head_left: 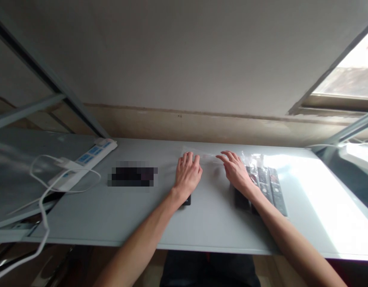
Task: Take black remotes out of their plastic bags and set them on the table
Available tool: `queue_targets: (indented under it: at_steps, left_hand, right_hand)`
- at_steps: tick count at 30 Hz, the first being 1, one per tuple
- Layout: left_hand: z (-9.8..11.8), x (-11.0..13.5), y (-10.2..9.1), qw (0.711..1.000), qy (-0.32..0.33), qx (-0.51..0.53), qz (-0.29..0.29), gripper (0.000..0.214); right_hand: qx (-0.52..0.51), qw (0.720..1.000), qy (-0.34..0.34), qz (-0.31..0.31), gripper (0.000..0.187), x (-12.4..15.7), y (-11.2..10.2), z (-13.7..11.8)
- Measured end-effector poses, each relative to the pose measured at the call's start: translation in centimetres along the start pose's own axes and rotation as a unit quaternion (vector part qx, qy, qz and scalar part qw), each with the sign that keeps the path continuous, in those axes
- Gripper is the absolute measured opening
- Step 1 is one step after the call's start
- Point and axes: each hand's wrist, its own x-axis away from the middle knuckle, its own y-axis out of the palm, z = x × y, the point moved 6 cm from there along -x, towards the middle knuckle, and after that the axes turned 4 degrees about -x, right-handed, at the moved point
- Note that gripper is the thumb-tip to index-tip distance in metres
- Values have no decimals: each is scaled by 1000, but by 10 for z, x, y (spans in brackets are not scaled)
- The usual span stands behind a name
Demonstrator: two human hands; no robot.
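My left hand [188, 175] is closed over a black remote control [187, 201], fingers bent down toward the table; only the remote's near end shows below my wrist. A clear plastic bag [204, 153] lies flat just beyond and between my hands. My right hand [236, 171] has its fingers stretched out toward the bag, with nothing seen in them. Beneath and beside my right wrist lies a row of several black remote controls [276, 189], at least some in clear plastic sleeves; my hand and forearm partly hide them.
A white power strip [91, 159] with a looped white cable [43, 219] lies on the left. A dark, pixelated object [132, 175] rests left of my left hand. Grey metal posts [79, 115] frame the table [201, 235], with a wall behind. Sunlight falls on its right side.
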Motion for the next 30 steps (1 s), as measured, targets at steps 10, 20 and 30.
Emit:
queue_targets:
  at_steps: [10, 20, 30]
  left_hand:
    - [-2, 2, 37, 993, 36, 59, -98, 65]
    - [-2, 7, 33, 995, -8, 12, -98, 57]
    - [-12, 3, 30, 994, -49, 22, -99, 56]
  right_hand:
    - [-17, 994, 11, -112, 60, 17, 35, -15]
    - [-21, 996, 10, -84, 64, 16, 27, -18]
    - [13, 994, 27, -102, 60, 18, 32, -16]
